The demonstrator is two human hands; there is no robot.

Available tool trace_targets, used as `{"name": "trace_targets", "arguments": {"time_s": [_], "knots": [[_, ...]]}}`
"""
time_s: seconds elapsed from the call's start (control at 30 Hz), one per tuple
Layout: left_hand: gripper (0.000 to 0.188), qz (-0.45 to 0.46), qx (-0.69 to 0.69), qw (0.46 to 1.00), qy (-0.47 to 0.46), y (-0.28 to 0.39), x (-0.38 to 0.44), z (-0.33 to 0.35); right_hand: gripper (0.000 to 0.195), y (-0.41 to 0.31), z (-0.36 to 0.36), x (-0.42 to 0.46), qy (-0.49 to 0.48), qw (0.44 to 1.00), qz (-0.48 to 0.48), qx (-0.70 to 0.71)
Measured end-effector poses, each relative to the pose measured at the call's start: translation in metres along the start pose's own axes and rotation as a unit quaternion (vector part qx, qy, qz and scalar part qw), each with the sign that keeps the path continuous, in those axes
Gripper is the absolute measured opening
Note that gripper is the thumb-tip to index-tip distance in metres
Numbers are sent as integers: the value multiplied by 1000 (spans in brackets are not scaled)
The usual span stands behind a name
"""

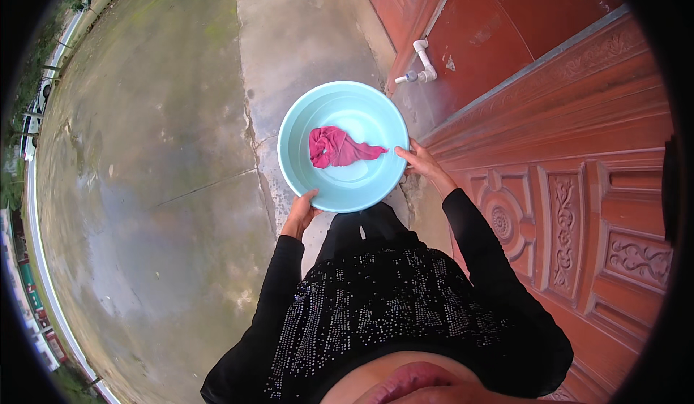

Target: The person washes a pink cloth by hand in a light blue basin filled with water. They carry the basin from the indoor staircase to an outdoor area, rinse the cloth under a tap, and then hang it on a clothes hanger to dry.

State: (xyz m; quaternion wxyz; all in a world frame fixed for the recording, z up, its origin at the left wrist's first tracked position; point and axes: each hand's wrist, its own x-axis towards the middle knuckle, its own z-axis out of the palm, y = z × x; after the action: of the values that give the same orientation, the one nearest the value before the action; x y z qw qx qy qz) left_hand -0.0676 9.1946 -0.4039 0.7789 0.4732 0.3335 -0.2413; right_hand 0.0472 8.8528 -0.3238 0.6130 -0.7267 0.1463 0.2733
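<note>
Between my hands is a round light-blue plastic basin (347, 190). A crumpled pink cloth (339, 149) lies in it, bunched at its left end and drawn out to a narrow tail towards the right rim. What looks like shallow water surrounds the cloth. My left hand (302, 212) grips the lower-left rim, thumb over the edge. On the right side, my right hand (424, 161) holds the rim with its thumb on top and the other fingers partly hidden beneath.
A white plastic pipe with a tap (412, 76) sticks out from the red wall (477, 41), beyond the basin to the right. Carved red door panels (561, 230) run along the right. Cracked concrete ground (190, 187) spreads to the left.
</note>
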Motion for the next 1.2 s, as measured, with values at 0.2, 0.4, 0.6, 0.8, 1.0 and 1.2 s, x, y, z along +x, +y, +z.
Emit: {"name": "trace_targets", "arguments": {"time_s": [0.2, 0.4, 0.6, 0.8, 1.0, 1.2], "knots": [[35, 5, 104, 988, 114, 42, 72, 47, 78, -53, -75, 158, 247, 947, -100, -180], [34, -37, 104, 985, 133, 44, 134, 81, 58, -75, -76, 220, 256, 858, -151, -419], [33, -13, 104, 991, 80, 49, 152, 110, 41, -75, -95, 231, 164, 830, -183, -501], [34, -24, 91, 993, 72, 51, 170, 125, 37, -80, -112, 228, 70, 787, -293, -538], [37, -11, 85, 994, 64, 48, 165, 138, 36, -80, -121, 230, 28, 770, -327, -546], [38, -6, 47, 997, 55, 50, 169, 148, 35, -83, -126, 232, 6, 738, -352, -576]]}}
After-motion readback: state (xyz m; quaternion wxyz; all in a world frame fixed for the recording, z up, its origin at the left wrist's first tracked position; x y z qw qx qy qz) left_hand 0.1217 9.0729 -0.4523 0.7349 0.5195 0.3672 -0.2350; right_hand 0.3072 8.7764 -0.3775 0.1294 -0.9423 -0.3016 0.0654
